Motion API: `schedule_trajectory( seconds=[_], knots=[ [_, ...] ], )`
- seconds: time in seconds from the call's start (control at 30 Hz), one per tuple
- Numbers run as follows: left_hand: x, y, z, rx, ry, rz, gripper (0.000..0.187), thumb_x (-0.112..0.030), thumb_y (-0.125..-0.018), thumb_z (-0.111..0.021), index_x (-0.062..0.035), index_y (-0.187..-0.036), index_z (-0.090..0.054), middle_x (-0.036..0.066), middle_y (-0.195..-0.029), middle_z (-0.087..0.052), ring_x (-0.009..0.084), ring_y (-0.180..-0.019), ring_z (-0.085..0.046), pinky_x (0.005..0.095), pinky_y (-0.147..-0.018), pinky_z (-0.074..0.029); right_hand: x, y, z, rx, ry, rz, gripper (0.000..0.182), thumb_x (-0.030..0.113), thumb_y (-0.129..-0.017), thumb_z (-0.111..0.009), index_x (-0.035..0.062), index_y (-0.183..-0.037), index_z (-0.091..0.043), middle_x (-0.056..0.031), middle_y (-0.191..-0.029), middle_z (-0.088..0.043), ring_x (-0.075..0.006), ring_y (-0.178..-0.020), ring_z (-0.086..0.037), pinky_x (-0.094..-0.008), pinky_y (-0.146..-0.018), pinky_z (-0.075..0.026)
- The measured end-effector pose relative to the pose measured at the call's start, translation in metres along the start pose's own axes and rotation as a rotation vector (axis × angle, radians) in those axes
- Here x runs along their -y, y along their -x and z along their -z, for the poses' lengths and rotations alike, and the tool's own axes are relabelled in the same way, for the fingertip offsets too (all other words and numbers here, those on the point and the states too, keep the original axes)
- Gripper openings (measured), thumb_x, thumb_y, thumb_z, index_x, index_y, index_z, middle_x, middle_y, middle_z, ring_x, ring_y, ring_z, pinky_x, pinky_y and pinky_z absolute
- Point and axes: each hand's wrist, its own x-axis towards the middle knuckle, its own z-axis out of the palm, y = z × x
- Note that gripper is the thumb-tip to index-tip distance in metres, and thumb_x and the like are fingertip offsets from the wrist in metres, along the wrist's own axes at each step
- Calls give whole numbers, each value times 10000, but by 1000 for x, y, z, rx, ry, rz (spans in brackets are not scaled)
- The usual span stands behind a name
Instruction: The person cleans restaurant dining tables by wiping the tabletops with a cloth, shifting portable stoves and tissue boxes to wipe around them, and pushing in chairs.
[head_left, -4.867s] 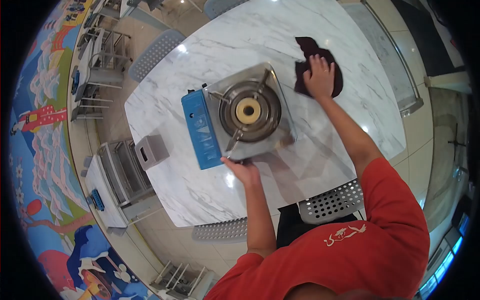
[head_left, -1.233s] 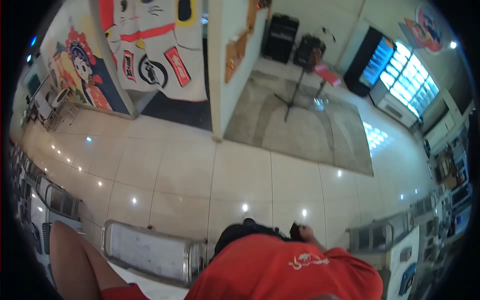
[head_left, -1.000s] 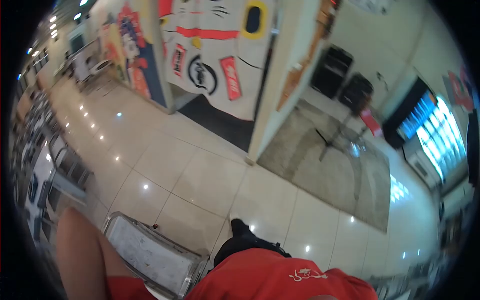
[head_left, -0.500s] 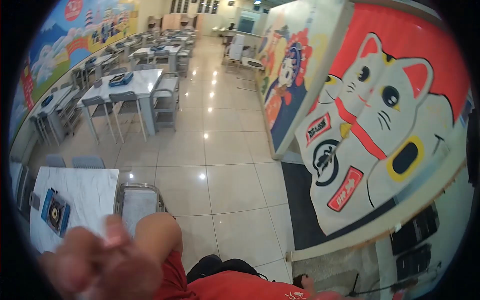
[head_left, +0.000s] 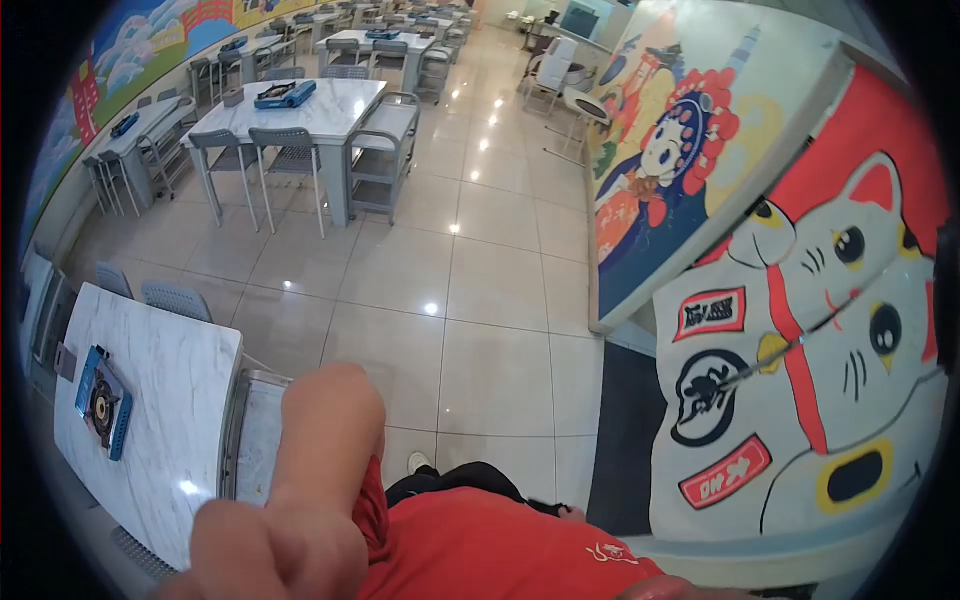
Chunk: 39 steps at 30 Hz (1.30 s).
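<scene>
My left hand (head_left: pixel 275 555) is raised close to the camera at the bottom, with the elbow (head_left: pixel 345 395) bent in front of me. Its fingers look curled in, and the frame's lower edge cuts them off, so anything inside is hidden. Low beside my dark trousers (head_left: pixel 460 482), a small bit of my right hand (head_left: pixel 572 514) shows past the red shirt (head_left: pixel 500 545). A dark thing lies close to it, too small to name. The right fingers cannot be made out.
At left, a white marble-look table (head_left: pixel 165 400) bears a blue portable gas stove (head_left: pixel 103 405), with a metal cart (head_left: pixel 258 430) beside it. Ahead stands another table (head_left: pixel 340 100) with chairs (head_left: pixel 287 150). A cat-print curtain (head_left: pixel 800 400) and painted partition (head_left: pixel 660 170) flank the tiled floor (head_left: pixel 500 370) on the right.
The view has shifted, bringing the curtain and partition lower and further right. My left hand has moved from a blurred position with a finger up to a curled one, the elbow lower.
</scene>
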Motion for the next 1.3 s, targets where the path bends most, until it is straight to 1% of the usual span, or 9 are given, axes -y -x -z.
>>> schedule_trajectory(
  seconds=[0.13,0.3,0.73,0.83,0.87,1.0,1.13,1.17,1.3],
  knots=[
    [31,16,53,34,-49,-29,397,-323,-828,-579,-188,-1200,-551,122,-1160,-575,201,-1220,-411,544,-1097,-100,-36,-70,-56,6,-2,-34,420,347,-757,-525,-47,-839,-645,-259,-846,-634,-407,-841,-615,-455,-756,-476],
    [74,37,114,83,-163,42,393,-319,-825,-588,-197,-1197,-557,122,-1155,-580,197,-1222,-410,550,-1099,-91,21,-114,-57,-31,-8,-89,414,340,-774,-512,-37,-863,-657,-257,-836,-639,-384,-857,-627,-446,-747,-482],
    [186,92,328,326,-356,-191,385,-308,-817,-611,-220,-1190,-571,120,-1141,-594,186,-1227,-406,564,-1106,-68,299,-377,-81,288,255,127,428,359,-792,-503,-32,-867,-660,-257,-840,-640,-379,-867,-629,-444,-754,-484],
    [204,112,405,340,-897,-37,405,-452,-877,-468,-108,-1086,-503,66,-955,-514,181,-857,-490,360,-841,-386,394,-477,-92,253,-79,247,452,391,-817,-498,-29,-861,-659,-257,-851,-639,-379,-872,-630,-445,-768,-483],
    [195,123,436,354,-1075,15,389,-424,-871,-487,-105,-1093,-498,77,-960,-527,189,-866,-502,369,-815,-401,468,-467,-56,213,126,339,474,409,-834,-493,-34,-886,-653,-264,-879,-633,-383,-890,-626,-442,-784,-479],
    [108,176,566,423,-1741,653,379,-257,-860,-545,-19,-1141,-458,164,-1042,-552,255,-880,-544,374,-739,-472,679,-506,-36,160,117,500,423,355,-823,-508,-29,-937,-644,-255,-921,-637,-377,-898,-624,-437,-797,-476],
    [-64,259,636,-78,-2469,1761,552,-273,-851,-583,30,-1266,-381,232,-1232,-496,336,-1119,-512,387,-902,-430,858,-520,-58,130,7,685,392,319,-843,-498,5,-1053,-601,-224,-998,-627,-379,-977,-584,-421,-857,-449],
    [-117,282,640,-307,-2525,2165,569,-268,-861,-561,51,-1287,-358,268,-1291,-435,384,-1192,-443,423,-963,-385,897,-517,-70,114,-59,722,374,302,-848,-508,-1,-1045,-602,-219,-987,-631,-359,-962,-595,-409,-837,-456],
    [-263,374,629,-465,-2253,2801,608,-366,-822,-566,32,-1260,-425,251,-1263,-469,371,-1169,-466,423,-977,-378,1030,-490,-121,222,-348,793,312,230,-856,-503,-28,-998,-609,-131,-886,-644,-196,-828,-590,-327,-768,-458]
  ],
)
